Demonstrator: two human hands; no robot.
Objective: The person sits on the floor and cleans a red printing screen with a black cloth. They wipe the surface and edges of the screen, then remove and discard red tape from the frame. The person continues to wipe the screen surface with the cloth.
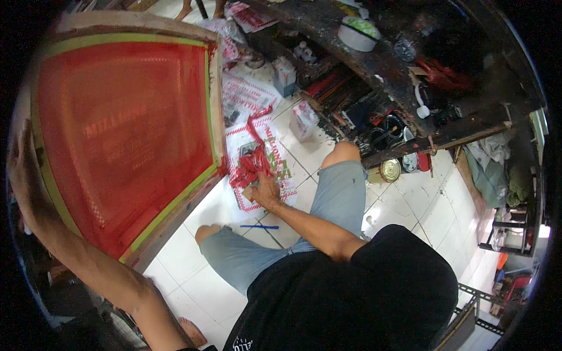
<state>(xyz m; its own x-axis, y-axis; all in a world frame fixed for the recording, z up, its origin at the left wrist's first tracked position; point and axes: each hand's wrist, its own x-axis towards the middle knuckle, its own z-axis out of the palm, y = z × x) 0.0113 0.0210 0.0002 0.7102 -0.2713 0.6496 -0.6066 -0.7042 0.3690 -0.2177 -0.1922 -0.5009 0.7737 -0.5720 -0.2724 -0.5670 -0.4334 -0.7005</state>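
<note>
A large silk-screen frame (pixel 219 88) stands tilted at my left. Its mesh (pixel 134 140) is smeared red and bordered by yellow-green tape. My left hand (pixel 23 146) is at the frame's far-left edge, apparently gripping it; its fingers are dim and partly hidden. Over the floor, my right hand (pixel 267 190) is closed on a crumpled red rag (pixel 252 167). A small tan piece (pixel 249 193) shows beside its fingers; what it is I cannot tell. Under the rag lies a white printed sheet (pixel 272 137) with red and green markings.
A blue pen-like stick (pixel 259 227) lies on the white tiles between my knees. Small boxes (pixel 304 121) stand beyond the sheet. At the right, a dark cluttered workbench (pixel 374 64) carries a white round tub (pixel 359 33). Paint cans (pixel 390 170) sit below it.
</note>
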